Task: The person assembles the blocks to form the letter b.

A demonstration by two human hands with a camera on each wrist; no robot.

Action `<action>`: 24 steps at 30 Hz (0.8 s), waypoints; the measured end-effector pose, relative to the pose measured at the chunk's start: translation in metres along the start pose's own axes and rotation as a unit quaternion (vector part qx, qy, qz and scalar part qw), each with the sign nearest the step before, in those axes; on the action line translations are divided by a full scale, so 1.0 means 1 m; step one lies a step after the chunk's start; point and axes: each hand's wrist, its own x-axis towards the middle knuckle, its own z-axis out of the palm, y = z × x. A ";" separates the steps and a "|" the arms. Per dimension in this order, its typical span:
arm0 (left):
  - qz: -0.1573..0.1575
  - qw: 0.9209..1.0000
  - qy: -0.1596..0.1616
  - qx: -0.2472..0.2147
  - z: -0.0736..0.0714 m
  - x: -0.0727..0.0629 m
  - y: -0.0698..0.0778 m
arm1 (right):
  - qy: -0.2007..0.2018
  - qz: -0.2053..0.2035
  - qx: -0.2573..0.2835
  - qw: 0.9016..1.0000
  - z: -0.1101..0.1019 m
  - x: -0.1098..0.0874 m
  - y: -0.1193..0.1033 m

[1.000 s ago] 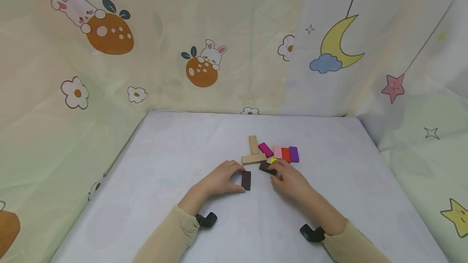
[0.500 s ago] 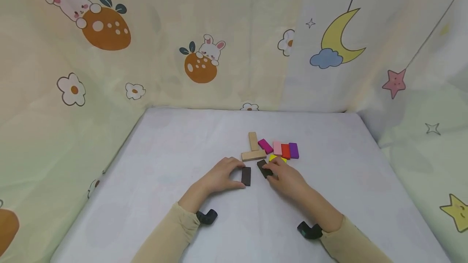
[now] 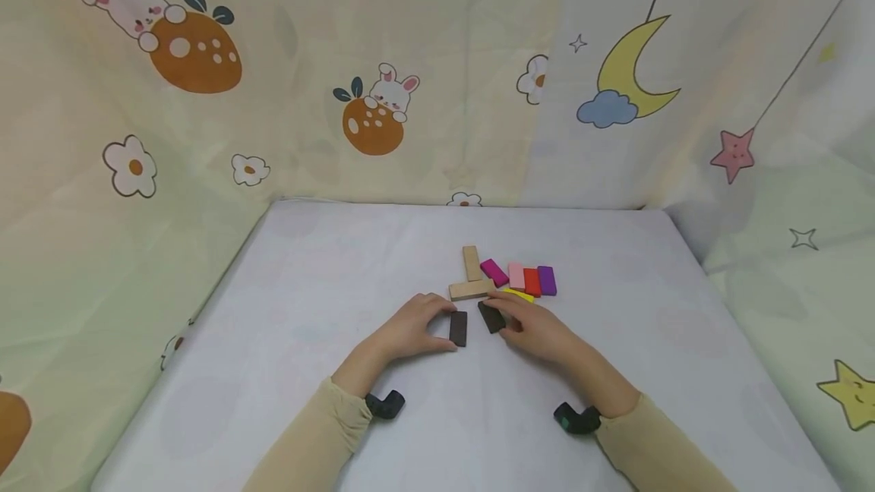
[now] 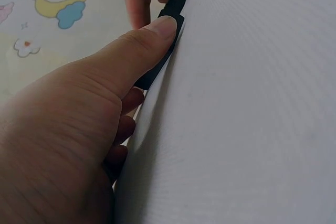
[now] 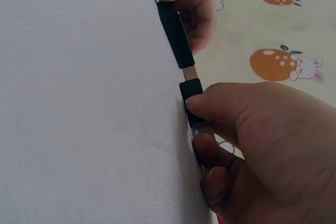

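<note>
In the head view two dark brown wooden blocks lie on the white-covered table. My left hand (image 3: 407,329) pinches the left block (image 3: 458,329) by its two short ends, thumb at the near end and index finger at the far end. My right hand (image 3: 541,331) has its thumb and fingers curled about the slanted right block (image 3: 491,317). The thumb presses that block's end in the right wrist view, where the left block (image 5: 177,38) shows beyond. A gap separates the two dark blocks.
Just behind, two plain wooden blocks (image 3: 471,290) form a T. Beside them lie a magenta block (image 3: 494,272), a pink block (image 3: 516,275), a red block (image 3: 532,282) and a purple block (image 3: 547,280). My right fingers partly cover a yellow block (image 3: 519,295).
My right hand has moved left with its dark block, turning it from nearly crosswise to steeper and bringing it nearer the left one. More of the yellow block shows. My left hand holds its place.
</note>
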 end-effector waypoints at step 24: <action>0.023 1.000 0.001 -0.006 -0.002 -0.003 -0.002 | -0.034 -0.008 0.119 0.992 0.003 0.014 0.003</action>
